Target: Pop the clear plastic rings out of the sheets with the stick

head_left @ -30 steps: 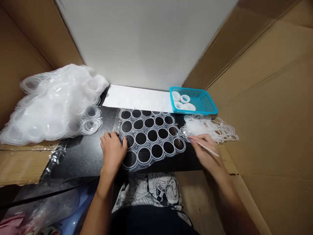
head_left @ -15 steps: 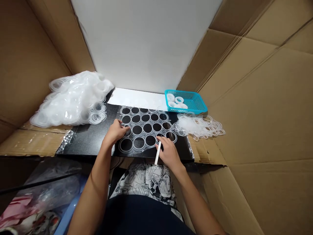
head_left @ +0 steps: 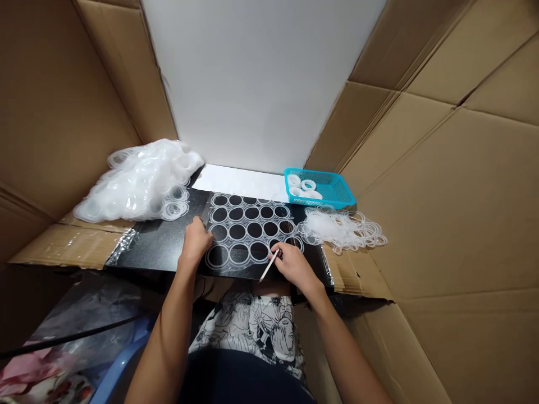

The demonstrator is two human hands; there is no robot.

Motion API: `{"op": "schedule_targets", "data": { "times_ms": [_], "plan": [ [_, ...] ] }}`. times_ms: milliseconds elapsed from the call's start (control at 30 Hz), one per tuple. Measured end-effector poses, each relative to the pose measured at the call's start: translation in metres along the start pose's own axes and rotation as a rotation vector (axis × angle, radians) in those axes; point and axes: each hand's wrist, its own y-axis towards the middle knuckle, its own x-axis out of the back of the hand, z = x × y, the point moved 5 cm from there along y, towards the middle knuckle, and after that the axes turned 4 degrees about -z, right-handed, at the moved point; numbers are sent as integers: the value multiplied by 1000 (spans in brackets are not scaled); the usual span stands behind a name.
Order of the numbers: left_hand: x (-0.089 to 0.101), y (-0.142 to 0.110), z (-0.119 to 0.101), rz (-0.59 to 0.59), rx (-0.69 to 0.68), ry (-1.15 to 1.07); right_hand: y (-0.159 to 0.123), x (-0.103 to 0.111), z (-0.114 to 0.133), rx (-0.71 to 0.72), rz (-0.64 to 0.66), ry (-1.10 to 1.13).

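A clear plastic sheet of joined rings (head_left: 248, 233) lies on the black board (head_left: 164, 244) in front of me. My left hand (head_left: 195, 242) presses down on the sheet's left edge with curled fingers. My right hand (head_left: 292, 262) rests at the sheet's near right corner, pinching a thin white stick (head_left: 268, 266) that slants down to the left beside a ring.
A big heap of clear ring sheets (head_left: 141, 179) lies at the back left. Loose clear rings (head_left: 341, 229) pile up at the right, behind them a turquoise basket (head_left: 332, 188) with white tape rolls. Cardboard walls close both sides; white paper (head_left: 240, 182) lies at the back.
My right hand came from the loose rings at the right to the sheet's near right corner with the stick. My view tilted up, and the left hand slid slightly along the sheet's left edge.
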Motion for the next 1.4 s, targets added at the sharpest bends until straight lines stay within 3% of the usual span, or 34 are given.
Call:
{"op": "schedule_targets", "data": {
  "times_ms": [133,300,400,533,667,767,900,1000,1233,1400],
  "plan": [
    [-5,2,-1,3,-47,-5,4,3,3,-3,20,51],
    [-5,-4,-17,-66,-172,-59,15,14,9,27,74,159],
    [-1,-28,-26,-45,-313,-124,29,28,23,95,80,153],
    [-17,-85,-35,137,-652,-298,44,46,46,103,-45,65],
    [-27,-108,-30,-9,-579,-402,47,47,64,101,-104,70],
    [-17,-97,-26,-111,-484,-451,45,44,66,102,-92,81],
    [15,-62,-13,-292,-302,-542,41,43,62,110,-93,136],
    [33,-39,-14,-349,-235,-597,32,31,61,124,-108,157],
    [58,-25,-59,-317,-324,-614,27,-26,65,230,-364,-138],
    [74,-18,-81,-298,-434,-543,53,-51,56,241,-224,-240]
  ]
}}
